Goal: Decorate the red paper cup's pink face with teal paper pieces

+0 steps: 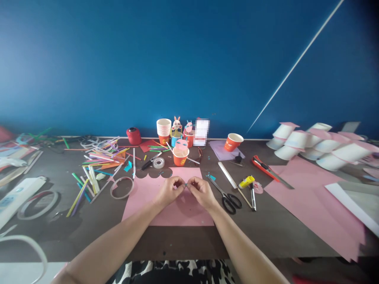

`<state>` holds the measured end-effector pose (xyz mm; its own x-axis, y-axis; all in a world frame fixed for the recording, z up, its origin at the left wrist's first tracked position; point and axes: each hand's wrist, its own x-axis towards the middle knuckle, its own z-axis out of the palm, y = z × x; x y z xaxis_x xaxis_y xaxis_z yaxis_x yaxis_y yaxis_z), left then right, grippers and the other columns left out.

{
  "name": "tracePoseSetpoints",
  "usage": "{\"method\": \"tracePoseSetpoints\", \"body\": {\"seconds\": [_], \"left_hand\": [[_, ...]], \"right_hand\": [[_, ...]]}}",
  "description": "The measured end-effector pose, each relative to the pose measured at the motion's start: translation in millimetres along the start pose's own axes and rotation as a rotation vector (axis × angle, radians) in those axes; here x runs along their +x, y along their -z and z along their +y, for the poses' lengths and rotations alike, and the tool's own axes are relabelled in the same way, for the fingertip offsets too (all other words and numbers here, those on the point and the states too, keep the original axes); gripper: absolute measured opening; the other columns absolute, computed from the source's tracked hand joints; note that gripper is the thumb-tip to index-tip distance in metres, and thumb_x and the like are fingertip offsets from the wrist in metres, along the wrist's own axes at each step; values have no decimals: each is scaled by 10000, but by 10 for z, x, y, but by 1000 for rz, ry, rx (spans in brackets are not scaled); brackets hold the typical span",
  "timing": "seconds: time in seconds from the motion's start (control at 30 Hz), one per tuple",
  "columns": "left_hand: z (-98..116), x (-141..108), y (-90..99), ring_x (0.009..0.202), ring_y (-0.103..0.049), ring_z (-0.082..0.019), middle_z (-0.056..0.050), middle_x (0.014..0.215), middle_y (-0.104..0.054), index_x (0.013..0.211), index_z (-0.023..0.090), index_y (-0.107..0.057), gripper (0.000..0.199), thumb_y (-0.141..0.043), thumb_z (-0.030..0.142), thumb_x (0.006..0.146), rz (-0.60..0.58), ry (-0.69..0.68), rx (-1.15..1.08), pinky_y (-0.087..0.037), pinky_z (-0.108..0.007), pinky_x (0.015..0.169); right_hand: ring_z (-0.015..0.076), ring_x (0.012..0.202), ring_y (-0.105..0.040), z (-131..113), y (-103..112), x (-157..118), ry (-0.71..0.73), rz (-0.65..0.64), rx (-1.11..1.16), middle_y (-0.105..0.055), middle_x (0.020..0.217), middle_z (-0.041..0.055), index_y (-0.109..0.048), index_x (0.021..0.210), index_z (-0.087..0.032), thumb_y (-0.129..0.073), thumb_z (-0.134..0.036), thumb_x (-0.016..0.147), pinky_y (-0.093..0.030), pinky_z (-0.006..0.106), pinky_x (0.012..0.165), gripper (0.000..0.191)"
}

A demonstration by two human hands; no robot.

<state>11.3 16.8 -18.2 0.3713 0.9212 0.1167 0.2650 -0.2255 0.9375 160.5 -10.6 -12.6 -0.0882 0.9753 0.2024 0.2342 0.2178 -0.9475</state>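
Quietly, both hands are meeting a little below the middle of the frame, and I'm watching the tiny gap where they join. The left hand (169, 191) is coming to a narrow pinch from the left side, thumb against forefinger, and the right hand (204, 192) is mirroring it from the right. Between the fingertips a small bluish scrap (186, 185) is just showing; both hands seem to be holding it, though the fingers are hiding most of it. Which way its long axis is running, I can't tell. Neither hand is lying nearer: the scrap is sitting right where the two pinches are facing each other.

Beneath them, a pink sheet (142, 203) is spreading across the lower middle of the frame, its upper left edge showing scalloped cuts. Straight up the frame from the grip, just past the sheet's top edge, an orange paper cup (180, 159) is standing upright, with a pink cut-out face (181, 144) rising above its rim. So the scrap is lying between that cup and the person's body, well short of the cup. Scissors (224, 193) are resting right of the right hand, blades pointing to the upper left, and a tape roll (159, 167) is lying above the left hand.
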Motion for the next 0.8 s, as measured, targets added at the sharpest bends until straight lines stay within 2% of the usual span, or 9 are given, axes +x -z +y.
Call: {"method": "tracePoseSetpoints", "body": {"seconds": [0.07, 0.2, 0.3, 0.43, 0.6, 0.8], "left_hand": [[7, 1, -2, 480, -469, -70, 6, 583, -537, 670, 122, -556, 163, -521, 273, 720, 3, 70, -44, -367, -172, 437], [41, -4, 1, 408, -448, -64, -5, 576, -559, 696, 119, -594, 233, -515, 336, 725, -79, 226, -212, -346, -175, 372], [69, -9, 6, 481, -484, -75, -31, 632, -588, 688, 109, -619, 242, -546, 339, 705, -100, 231, -337, -382, -176, 407], [83, -12, 24, 511, -490, -82, -39, 650, -598, 706, 105, -642, 244, -575, 339, 682, -70, 248, -401, -389, -176, 414], [83, -4, 43, 511, -493, -86, -23, 601, -587, 675, 111, -639, 227, -588, 332, 669, -51, 249, -405, -389, -176, 412], [73, 7, 29, 465, -477, -69, -17, 580, -580, 685, 100, -635, 209, -585, 303, 670, -42, 246, -364, -384, -173, 400]], "right_hand": [[98, 539, -443, 7, -1, -13, 41, 63, -69, -494, 614, -13, -517, 710, -156, -512, -250, 776, -363, 204, 514, 115], [109, 600, -474, -8, 10, -43, 166, 145, -246, -518, 691, 3, -525, 746, -170, -489, -219, 805, -382, 219, 579, 85], [111, 616, -474, -28, 21, -62, 234, 108, -333, -514, 712, 7, -532, 754, -179, -463, -198, 824, -379, 224, 598, 100], [107, 600, -465, -24, 15, -78, 256, 59, -397, -509, 747, 14, -543, 805, -186, -454, -192, 828, -374, 224, 586, 91], [102, 574, -452, 0, -5, -87, 261, 53, -416, -506, 772, 19, -545, 873, -185, -476, -184, 802, -371, 221, 553, 99], [105, 575, -459, -28, -4, -83, 243, 61, -378, -527, 794, 35, -554, 852, -181, -460, -208, 825, -385, 225, 552, 102]]}}
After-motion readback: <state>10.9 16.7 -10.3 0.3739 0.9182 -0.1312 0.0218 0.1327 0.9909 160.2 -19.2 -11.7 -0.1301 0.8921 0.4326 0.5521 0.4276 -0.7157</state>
